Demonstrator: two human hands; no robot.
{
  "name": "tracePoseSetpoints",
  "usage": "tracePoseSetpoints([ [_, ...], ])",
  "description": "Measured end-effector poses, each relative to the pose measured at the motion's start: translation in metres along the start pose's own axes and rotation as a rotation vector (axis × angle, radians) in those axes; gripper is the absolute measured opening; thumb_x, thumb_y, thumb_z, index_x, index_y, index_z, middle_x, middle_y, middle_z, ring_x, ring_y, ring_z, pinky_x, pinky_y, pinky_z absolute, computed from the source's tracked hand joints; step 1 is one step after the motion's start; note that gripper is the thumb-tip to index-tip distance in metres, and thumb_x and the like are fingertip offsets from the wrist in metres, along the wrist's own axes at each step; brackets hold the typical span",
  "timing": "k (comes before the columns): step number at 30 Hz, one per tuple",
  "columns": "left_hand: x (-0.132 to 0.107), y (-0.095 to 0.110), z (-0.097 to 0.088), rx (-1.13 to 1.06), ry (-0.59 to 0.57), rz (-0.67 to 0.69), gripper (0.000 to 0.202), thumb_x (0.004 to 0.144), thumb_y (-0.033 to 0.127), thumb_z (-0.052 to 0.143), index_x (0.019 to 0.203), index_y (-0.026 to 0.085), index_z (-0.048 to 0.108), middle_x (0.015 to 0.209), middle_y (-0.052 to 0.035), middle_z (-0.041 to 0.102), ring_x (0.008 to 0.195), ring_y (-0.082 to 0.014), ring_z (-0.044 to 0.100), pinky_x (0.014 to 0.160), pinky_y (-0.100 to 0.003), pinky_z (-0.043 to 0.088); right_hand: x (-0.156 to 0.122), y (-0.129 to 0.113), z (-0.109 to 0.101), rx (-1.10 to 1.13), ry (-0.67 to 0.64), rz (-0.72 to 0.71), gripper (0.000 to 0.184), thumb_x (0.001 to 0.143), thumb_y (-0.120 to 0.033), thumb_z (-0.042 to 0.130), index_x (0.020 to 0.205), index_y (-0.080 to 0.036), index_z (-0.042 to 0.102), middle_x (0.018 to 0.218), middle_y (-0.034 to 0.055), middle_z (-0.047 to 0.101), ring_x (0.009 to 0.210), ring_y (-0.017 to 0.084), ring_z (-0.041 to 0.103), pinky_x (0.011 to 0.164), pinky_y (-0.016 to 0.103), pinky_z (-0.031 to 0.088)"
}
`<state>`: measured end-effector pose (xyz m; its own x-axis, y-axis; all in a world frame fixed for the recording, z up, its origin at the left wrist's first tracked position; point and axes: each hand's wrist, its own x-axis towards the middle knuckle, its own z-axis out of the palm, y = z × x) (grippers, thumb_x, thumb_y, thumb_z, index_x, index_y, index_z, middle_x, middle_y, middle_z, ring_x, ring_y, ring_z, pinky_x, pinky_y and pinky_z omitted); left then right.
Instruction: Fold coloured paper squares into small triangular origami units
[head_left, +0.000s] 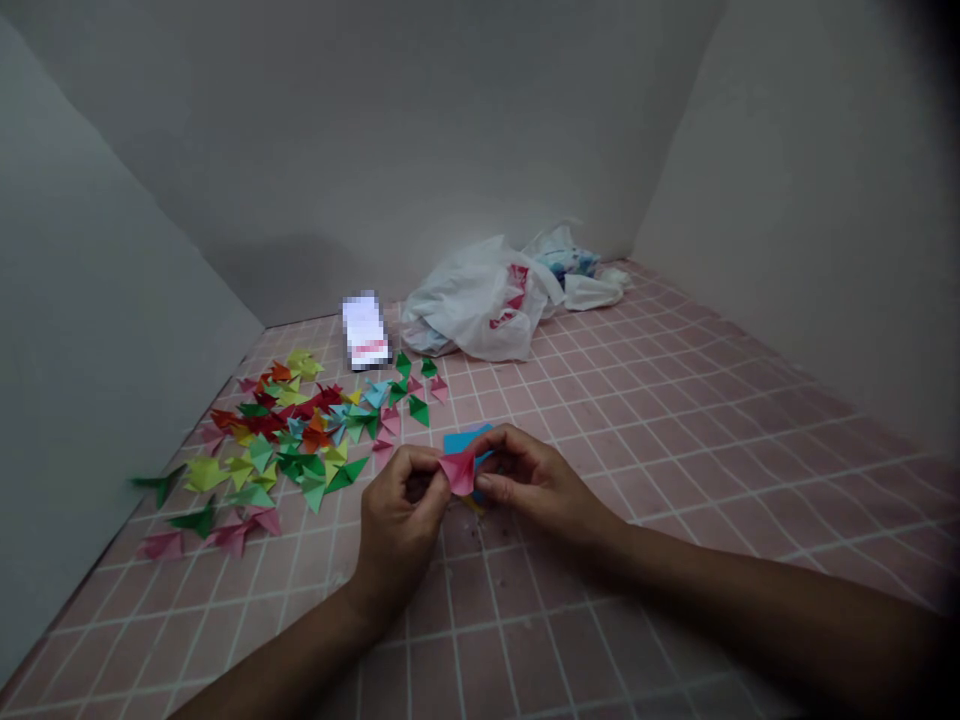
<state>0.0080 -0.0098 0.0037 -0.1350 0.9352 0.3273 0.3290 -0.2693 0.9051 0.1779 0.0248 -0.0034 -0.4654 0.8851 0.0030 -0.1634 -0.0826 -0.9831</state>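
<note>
Between my two hands is a small folded piece of pink origami paper (pixel 459 473), held up above the tiled surface. My left hand (pixel 401 515) pinches its left side between thumb and fingers. At its right edge, my right hand (pixel 525 480) is closed, thumb and fingertips on the paper. Just behind and below lies blue paper (pixel 461 440), partly hidden by the hands and the pink piece. A bit of yellow shows beneath them. To the left spreads a heap of folded paper pieces (pixel 300 465) in green, red, yellow, pink, orange and light blue.
A phone (pixel 366 332) with a lit, blurred screen stands behind the paper pieces. White plastic bags (pixel 480 300) with red print lie crumpled by the back wall. Pink checked tiles (pixel 675 450) cover the surface, and grey walls (pixel 817 200) close it in left, right and behind.
</note>
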Motion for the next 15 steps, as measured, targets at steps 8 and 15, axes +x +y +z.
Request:
tracePoseSetpoints([
  [8,-0.0005,-0.0004,-0.0002,-0.045,0.011,-0.053,0.004,0.081,0.018,0.064,0.077,0.018,0.062,0.077,0.0002,0.069,0.068,-0.0119,0.066,0.064,-0.022,0.055,0.0013,0.0069,-0.0024,0.022,-0.017,-0.045,0.018,0.082,-0.026,0.070,0.098,-0.018,0.066,0.088,0.0020,0.065,0.077,0.014,0.060,0.069,0.028,0.048],
  [15,-0.0005,-0.0021,-0.0007,-0.058,0.017,-0.111,0.005,0.082,0.020,0.065,0.078,0.018,0.063,0.074,0.0008,0.067,0.067,-0.0122,0.065,0.064,-0.022,0.055,-0.0004,0.0037,-0.0022,0.030,-0.014,-0.025,0.022,0.084,-0.028,0.068,0.104,-0.019,0.067,0.097,0.0054,0.067,0.083,0.016,0.064,0.073,0.030,0.051],
])
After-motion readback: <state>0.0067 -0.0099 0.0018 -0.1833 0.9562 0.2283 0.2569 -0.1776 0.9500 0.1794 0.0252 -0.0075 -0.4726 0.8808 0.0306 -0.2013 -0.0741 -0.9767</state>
